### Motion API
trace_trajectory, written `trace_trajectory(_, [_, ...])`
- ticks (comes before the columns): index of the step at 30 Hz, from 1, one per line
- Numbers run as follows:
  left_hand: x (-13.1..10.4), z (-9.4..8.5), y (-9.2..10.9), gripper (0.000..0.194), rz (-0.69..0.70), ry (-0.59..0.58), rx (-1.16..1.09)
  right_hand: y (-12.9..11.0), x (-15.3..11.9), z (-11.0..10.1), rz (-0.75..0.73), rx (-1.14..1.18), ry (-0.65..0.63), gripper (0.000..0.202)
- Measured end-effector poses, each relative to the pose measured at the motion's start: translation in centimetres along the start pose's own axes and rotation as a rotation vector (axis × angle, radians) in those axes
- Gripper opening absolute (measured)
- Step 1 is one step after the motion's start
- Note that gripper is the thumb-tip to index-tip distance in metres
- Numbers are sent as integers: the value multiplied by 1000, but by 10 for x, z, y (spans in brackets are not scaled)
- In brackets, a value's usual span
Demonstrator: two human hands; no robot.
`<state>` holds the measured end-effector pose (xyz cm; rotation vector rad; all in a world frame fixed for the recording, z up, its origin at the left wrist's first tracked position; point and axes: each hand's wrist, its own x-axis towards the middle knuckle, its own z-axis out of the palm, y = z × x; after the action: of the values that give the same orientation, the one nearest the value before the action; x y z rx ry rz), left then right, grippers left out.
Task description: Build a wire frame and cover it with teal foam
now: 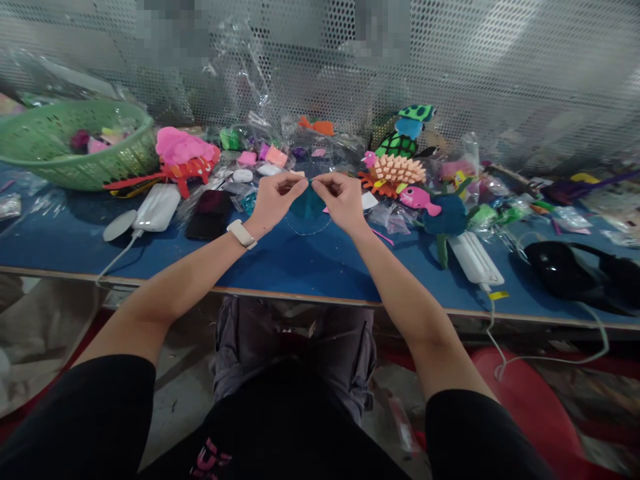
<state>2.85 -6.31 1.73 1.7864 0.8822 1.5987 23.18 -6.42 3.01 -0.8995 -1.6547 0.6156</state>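
My left hand [281, 200], with a pale band on its wrist, pinches at the middle of the view. Facing it, my right hand [341, 197] is closed in a matching pinch, its fingertips almost touching the left ones. Between both sets of fingertips is a small dark teal bit, and a translucent teal piece [306, 205] shows just below, over the blue table [295, 263]. Whether it is a film or a thin sheet I cannot tell. A clear curved edge shows beneath it.
A green basket [75, 170] stands at the left, beside a pink and red clay figure [187, 153]. White power banks [159, 207], a black phone [210, 215], several clay animals [400, 169] and black goggles [560, 267] lie along the table. A red stool [530, 400] is below right.
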Motion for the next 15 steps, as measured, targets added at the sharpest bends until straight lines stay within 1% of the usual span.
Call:
trace_trajectory(4, [0, 0, 5, 61, 24, 2, 15, -4, -2, 2, -27, 4, -7, 61])
trace_trajectory(7, [0, 0, 4, 57, 12, 11, 19, -5, -2, 3, -10, -1, 1, 65])
trace_trajectory(12, [0, 0, 1, 53, 5, 1, 8, -2, -2, 3, 3, 26, 12, 63])
trace_trajectory(15, [0, 1, 1, 54, 15, -3, -10, 0, -1, 4, -12, 48, 16, 61])
